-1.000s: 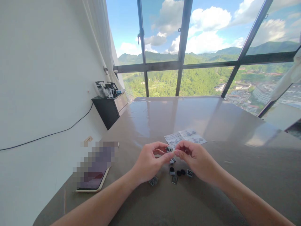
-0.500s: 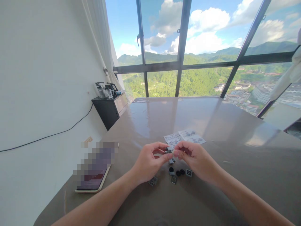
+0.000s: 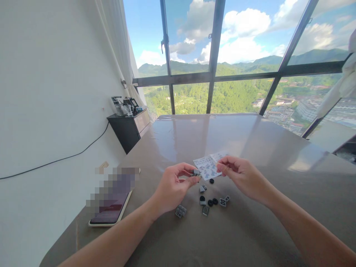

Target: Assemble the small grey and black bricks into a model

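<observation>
Over a glossy table [image 3: 250,141], our left hand [image 3: 171,189] pinches a small grey piece [image 3: 196,172]; our right hand [image 3: 243,176] pinches the instruction sheet [image 3: 207,167]; a slip could scatter the loose pieces [image 3: 211,202].

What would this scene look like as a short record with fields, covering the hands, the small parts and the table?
left hand: the left hand pinches a small grey brick piece between thumb and fingers
right hand: the right hand holds the instruction sheet by its edge
loose parts: small grey and black bricks lie scattered on the table near the hands
surface: brown table by a large window
also there: phone lying flat near the table's left edge
</observation>
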`<state>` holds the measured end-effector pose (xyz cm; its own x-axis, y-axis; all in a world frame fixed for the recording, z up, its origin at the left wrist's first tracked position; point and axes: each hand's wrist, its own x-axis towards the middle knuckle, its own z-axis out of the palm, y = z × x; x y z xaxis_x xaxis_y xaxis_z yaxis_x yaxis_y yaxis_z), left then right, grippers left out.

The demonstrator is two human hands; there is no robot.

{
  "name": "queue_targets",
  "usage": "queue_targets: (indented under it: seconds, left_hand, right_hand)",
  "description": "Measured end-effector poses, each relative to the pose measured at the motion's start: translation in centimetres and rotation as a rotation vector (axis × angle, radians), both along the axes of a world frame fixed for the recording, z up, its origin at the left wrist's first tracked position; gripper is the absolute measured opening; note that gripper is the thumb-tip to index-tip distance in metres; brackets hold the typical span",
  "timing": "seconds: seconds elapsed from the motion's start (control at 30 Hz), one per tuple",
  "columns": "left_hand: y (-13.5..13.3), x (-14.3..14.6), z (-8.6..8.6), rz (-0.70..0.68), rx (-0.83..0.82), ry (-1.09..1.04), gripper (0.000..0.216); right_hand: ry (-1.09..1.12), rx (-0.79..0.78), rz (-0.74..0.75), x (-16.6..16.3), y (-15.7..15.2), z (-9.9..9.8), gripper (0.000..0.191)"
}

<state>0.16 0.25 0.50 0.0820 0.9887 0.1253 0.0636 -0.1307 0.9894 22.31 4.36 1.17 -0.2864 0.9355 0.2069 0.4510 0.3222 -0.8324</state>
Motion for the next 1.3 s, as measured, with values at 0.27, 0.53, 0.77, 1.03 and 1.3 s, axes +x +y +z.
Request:
queue_targets:
  seconds: [0.27, 0.53, 0.77, 1.03, 1.3]
  left_hand:
    - [0.3, 0.1, 0.7, 0.134, -0.152, -0.308, 0.034]
    - [0.6, -0.1, 0.6, 0.172, -0.207, -0.416, 0.026]
    - [1.0, -0.4, 0.6, 0.239, -0.24, -0.389, 0.024]
    - [1.8, -1.0, 0.0, 0.378, -0.195, -0.413, 0.03]
    - [1.7, -0.7, -0.1, 0.355, -0.223, -0.4, 0.029]
  right_hand:
    - [-0.333, -0.237, 0.306, 2.6, -0.5, 0.5, 0.015]
    - [-0.287, -0.015, 0.209, 0.3, -0.7, -0.5, 0.016]
    - [-0.358, 0.075, 0.29, -1.1, -1.3, -1.1, 0.019]
    - [-0.318, 0.139, 0.366, -3.1, -3.3, -0.5, 0.023]
    - [-0.433, 0.009, 0.415, -1.7, -3.2, -0.2, 0.019]
